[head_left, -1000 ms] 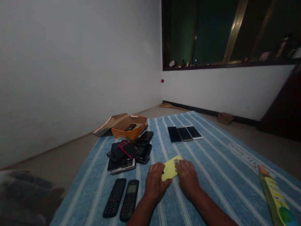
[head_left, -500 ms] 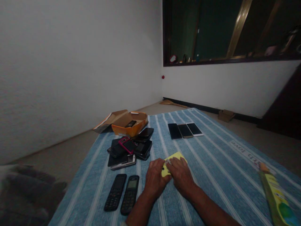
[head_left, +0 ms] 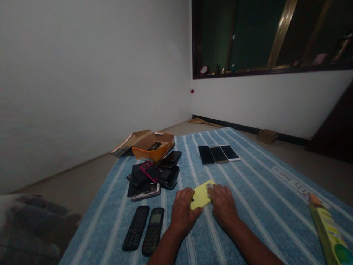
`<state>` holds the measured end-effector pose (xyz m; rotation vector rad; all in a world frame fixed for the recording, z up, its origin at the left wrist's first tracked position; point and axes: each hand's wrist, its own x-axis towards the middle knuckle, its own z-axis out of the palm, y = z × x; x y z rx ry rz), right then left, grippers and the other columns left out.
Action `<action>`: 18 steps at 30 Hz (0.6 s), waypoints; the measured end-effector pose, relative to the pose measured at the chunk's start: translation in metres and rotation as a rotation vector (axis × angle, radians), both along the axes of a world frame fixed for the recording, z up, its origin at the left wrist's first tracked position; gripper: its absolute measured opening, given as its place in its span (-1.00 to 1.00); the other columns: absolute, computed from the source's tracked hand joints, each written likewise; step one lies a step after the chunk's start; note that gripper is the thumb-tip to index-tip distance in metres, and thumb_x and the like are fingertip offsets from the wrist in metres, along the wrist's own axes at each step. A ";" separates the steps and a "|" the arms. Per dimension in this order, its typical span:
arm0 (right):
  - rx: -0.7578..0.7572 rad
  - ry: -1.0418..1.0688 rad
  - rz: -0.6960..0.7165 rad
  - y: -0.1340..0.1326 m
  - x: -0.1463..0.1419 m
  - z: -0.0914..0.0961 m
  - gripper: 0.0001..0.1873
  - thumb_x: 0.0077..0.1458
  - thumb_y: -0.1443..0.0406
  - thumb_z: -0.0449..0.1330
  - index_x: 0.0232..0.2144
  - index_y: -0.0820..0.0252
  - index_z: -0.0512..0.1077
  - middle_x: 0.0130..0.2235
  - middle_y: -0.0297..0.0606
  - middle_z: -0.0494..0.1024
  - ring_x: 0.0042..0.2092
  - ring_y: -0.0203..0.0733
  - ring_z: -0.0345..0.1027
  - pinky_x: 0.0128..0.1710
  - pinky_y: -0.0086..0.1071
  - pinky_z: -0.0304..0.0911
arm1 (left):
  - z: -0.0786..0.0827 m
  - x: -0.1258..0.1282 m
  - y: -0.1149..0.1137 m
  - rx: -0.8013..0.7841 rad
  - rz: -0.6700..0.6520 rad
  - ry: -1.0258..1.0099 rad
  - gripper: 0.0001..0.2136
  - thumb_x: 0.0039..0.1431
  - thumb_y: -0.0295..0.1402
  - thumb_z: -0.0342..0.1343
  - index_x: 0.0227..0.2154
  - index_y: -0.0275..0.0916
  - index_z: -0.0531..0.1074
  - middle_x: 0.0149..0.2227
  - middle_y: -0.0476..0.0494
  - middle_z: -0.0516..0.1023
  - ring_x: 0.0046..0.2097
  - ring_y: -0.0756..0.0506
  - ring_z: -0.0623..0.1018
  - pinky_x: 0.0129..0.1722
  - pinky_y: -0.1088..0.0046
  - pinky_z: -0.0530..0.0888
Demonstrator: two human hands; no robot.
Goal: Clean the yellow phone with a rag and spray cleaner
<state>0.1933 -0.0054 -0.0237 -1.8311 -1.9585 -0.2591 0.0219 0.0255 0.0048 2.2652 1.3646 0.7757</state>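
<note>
A yellow phone (head_left: 202, 195) lies back-up on the blue striped mat (head_left: 248, 191). My left hand (head_left: 182, 212) holds its near left edge. My right hand (head_left: 224, 208) presses a small whitish cloth against the phone's right side; the cloth is mostly hidden under my fingers. Two black keypad phones (head_left: 145, 228) lie side by side left of my left hand. Beyond them is a pile of several dark phones (head_left: 153, 176), one with a pink case.
An open orange cardboard box (head_left: 154, 146) holding a small black phone stands at the mat's far left. Three smartphones (head_left: 218, 154) lie in a row further away. A yellow-green carton (head_left: 329, 235) lies at the right edge. White walls and bare floor surround the mat.
My right hand slid left across the yellow phone's back, then back to its right side. The left hand kept its hold on the phone.
</note>
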 end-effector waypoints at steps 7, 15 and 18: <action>0.076 0.004 0.039 0.005 0.003 -0.010 -0.62 0.15 0.54 0.04 -0.02 0.31 0.48 -0.09 -0.04 0.54 -0.05 0.02 0.30 -0.02 -0.17 0.14 | -0.004 -0.002 0.002 0.033 -0.003 -0.015 -0.57 -0.16 -0.44 0.31 -0.11 -0.23 0.51 -0.03 -0.23 0.56 0.00 -0.32 0.46 0.01 0.05 0.45; 0.089 0.017 0.055 0.007 0.003 -0.013 -0.58 0.10 0.58 0.03 -0.05 0.28 0.48 -0.08 -0.05 0.53 -0.02 0.02 0.27 0.02 -0.18 0.13 | -0.002 -0.001 0.002 0.085 0.002 -0.004 -0.60 -0.17 -0.46 0.32 -0.16 -0.24 0.52 -0.07 -0.24 0.58 -0.04 -0.30 0.50 -0.02 0.08 0.48; 0.091 0.022 0.058 0.007 0.003 -0.014 -0.58 0.09 0.58 0.04 -0.04 0.29 0.48 -0.07 -0.05 0.52 -0.02 0.02 0.27 0.02 -0.19 0.13 | -0.003 -0.001 0.002 0.086 0.001 -0.012 -0.59 -0.18 -0.45 0.32 -0.15 -0.25 0.51 -0.07 -0.24 0.58 -0.04 -0.30 0.50 -0.03 0.08 0.48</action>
